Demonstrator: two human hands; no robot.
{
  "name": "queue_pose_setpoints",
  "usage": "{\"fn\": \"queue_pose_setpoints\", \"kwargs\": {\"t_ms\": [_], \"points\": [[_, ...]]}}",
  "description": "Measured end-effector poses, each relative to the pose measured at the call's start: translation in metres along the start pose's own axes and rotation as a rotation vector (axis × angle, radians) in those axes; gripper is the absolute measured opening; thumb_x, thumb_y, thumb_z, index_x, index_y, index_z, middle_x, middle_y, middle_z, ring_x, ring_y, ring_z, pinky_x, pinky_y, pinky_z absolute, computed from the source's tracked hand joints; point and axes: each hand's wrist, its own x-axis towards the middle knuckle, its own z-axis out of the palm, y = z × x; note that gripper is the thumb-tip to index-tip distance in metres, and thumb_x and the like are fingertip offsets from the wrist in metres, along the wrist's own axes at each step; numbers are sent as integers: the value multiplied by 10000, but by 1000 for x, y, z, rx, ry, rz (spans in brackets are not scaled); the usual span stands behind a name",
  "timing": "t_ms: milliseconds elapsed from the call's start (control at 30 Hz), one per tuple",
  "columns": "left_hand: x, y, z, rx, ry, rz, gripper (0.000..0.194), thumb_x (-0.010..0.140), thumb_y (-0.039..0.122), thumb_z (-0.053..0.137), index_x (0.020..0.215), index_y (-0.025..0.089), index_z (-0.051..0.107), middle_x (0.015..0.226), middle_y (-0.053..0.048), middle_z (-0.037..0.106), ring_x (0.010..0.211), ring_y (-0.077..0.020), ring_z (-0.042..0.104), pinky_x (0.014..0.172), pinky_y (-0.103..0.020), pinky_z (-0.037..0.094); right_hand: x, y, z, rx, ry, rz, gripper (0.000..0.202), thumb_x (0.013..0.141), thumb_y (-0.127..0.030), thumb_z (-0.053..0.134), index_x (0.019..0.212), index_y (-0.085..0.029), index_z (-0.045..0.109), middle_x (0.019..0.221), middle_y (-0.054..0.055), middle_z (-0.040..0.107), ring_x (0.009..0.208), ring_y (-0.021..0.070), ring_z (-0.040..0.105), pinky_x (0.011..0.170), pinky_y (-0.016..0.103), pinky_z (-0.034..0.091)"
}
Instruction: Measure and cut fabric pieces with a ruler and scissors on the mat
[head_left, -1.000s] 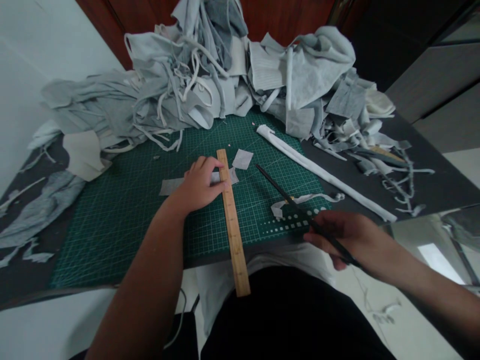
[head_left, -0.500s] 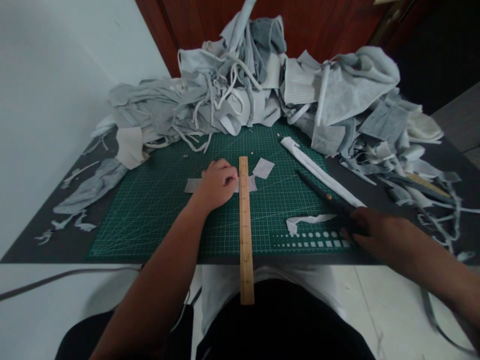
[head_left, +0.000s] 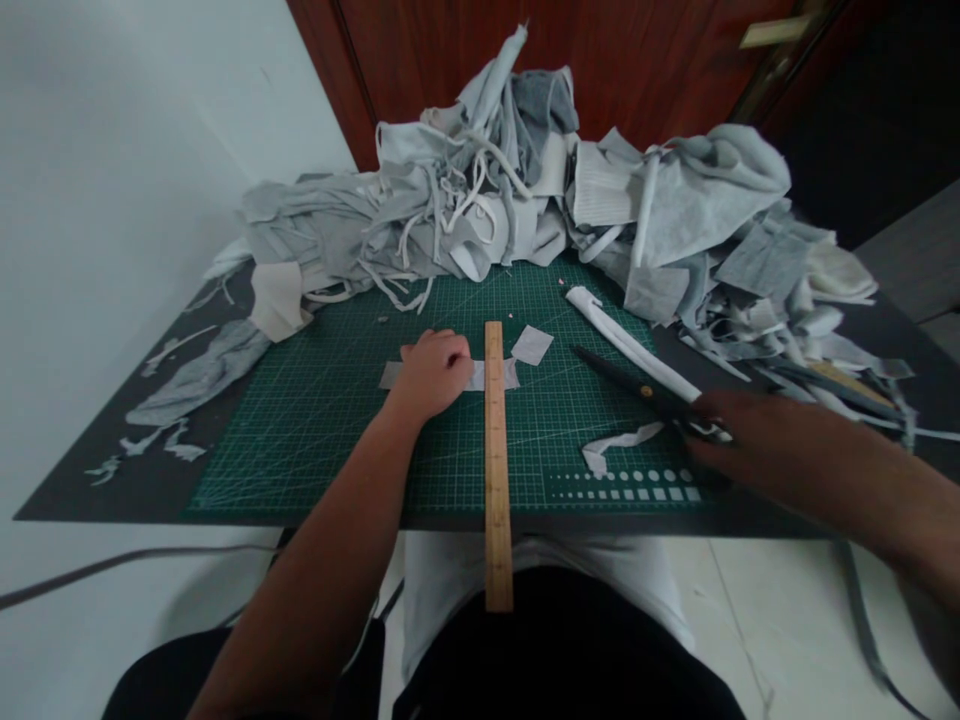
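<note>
My left hand, fingers curled in, presses on a pale grey fabric strip lying across the green cutting mat. A wooden ruler crosses that strip just right of the hand and reaches past the table's front edge. On the right, my right hand is closed around the handles of dark scissors, somewhat blurred; the blades point left over the mat. A small square of grey fabric is beside the ruler's far end. A crumpled narrow scrap rests below the blades.
A rolled white length of cloth lies diagonally beyond the scissors. Heaped grey and white fabric lines the back of the table, spreading to the right side. Grey scraps lie at the left. A red door stands behind.
The scissors have shifted left over the mat, with my right hand at their handles. My left hand keeps its place on the strip. The view has tilted up slightly.
</note>
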Motion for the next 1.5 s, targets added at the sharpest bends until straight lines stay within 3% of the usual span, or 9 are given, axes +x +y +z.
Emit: {"fn": "queue_pose_setpoints", "kwargs": {"t_ms": [167, 267, 367, 600, 800, 967, 1133, 1267, 1500], "points": [[-2, -5, 1, 63, -3, 14, 22, 831, 237, 584, 842, 220, 593, 922, -55, 627, 986, -296, 559, 898, -499, 418, 17, -92, -9, 301, 6, -274, 344, 981, -461, 569, 1168, -189, 666, 1034, 105, 747, 867, 248, 723, 754, 354, 533], [-3, -13, 3, 116, -41, 42, 175, 836, 251, 606, 1009, 232, 619, 1043, -82, 623, 1038, -324, 552, 892, -515, 433, 28, -145, 6, 332, -16, -395, 476, 981, -508, 580, 1317, -172, 606, 1131, 129, 711, 954, 281, 714, 790, 377, 548], [-4, -17, 1, 122, -86, 21, 194, 845, 196, 588, 1032, 247, 606, 1007, -67, 636, 1030, -314, 570, 904, -518, 437, 37, -173, 18, 256, -21, -460, 426, 993, -472, 565, 1321, -206, 616, 1199, 142, 663, 984, 297, 700, 751, 375, 552], [-5, -20, -6, 66, -116, -61, 117, 875, 122, 544, 906, 221, 599, 1040, -96, 657, 1038, -332, 608, 916, -577, 449, 48, -157, 15, 131, -31, -311, 356, 1000, -260, 474, 1320, -211, 621, 1117, 140, 624, 944, 283, 679, 753, 371, 540], [-9, -6, -13, -153, 230, 42, 80, 881, 169, 555, 897, 217, 616, 1010, -63, 650, 1030, -262, 593, 934, -464, 460, 53, -143, 8, 335, 163, -368, 329, 984, -255, 546, 1289, -162, 629, 1137, 148, 632, 1076, 304, 643, 913, 418, 538], [-8, 10, 2, -754, -113, 153, 199, 918, 319, 558, 757, 205, 583, 732, 10, 563, 716, -150, 532, 710, -312, 434, 68, -145, 3, 792, 313, -520, 288, 994, -247, 589, 1268, -191, 657, 1082, 84, 685, 950, 208, 665, 877, 340, 536], [-7, 9, 15, -1142, -274, 33, 250, 861, 354, 668, 717, 188, 549, 695, 32, 462, 641, -111, 431, 613, -278, 342, 75, -142, 8, 929, 322, -569, 175, 997, -224, 614, 1106, -209, 750, 986, 52, 737, 914, 175, 682, 878, 311, 520], [-8, 7, 17, -1221, -351, 13, 267, 829, 352, 709, 691, 171, 569, 662, 36, 475, 613, -95, 421, 594, -267, 313, 81, -138, 18, 1006, 391, -646, 115, 955, -227, 690, 1038, -199, 765, 904, 36, 734, 817, 156, 676, 783, 285, 523], [-8, 0, 15, -1170, -567, 4, 232, 779, 323, 754, 676, 154, 633, 618, 28, 531, 594, -93, 450, 591, -250, 336, 82, -130, 25, 1133, 164, -749, 44, 914, -202, 722, 957, -196, 732, 847, -1, 724, 739, 120, 660, 705, 240, 516]]}}
